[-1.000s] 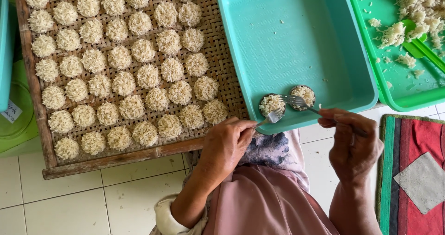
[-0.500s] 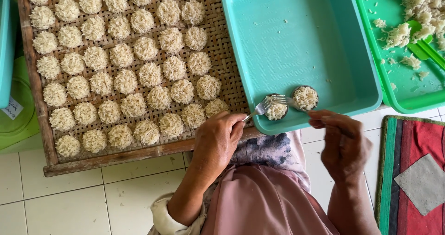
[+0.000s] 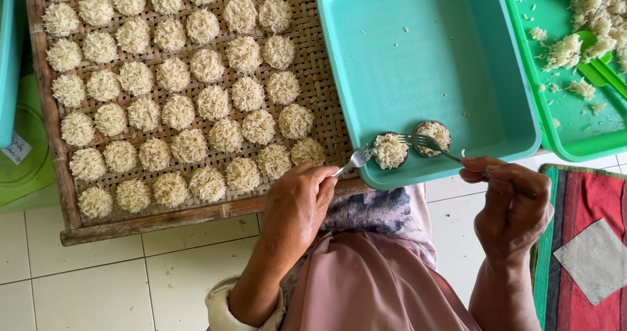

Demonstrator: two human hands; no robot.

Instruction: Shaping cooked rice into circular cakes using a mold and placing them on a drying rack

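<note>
The left hand (image 3: 297, 204) pinches the handle of a fork (image 3: 358, 158), its tines touching a small round mould packed with rice (image 3: 390, 151) near the front edge of the teal tray (image 3: 418, 57). The right hand (image 3: 513, 210) has its grip pressed around a second fork (image 3: 426, 143), whose tines rest on the neighbouring rice-filled mould (image 3: 432, 137), just beside the first. To the left, a woven bamboo tray (image 3: 313, 86) on the tiled floor (image 3: 98, 292) carries rows of round rice cakes (image 3: 189, 145). A green tray (image 3: 575, 119) with loose rice sits at the right, above a red striped mat (image 3: 588, 200).
</note>
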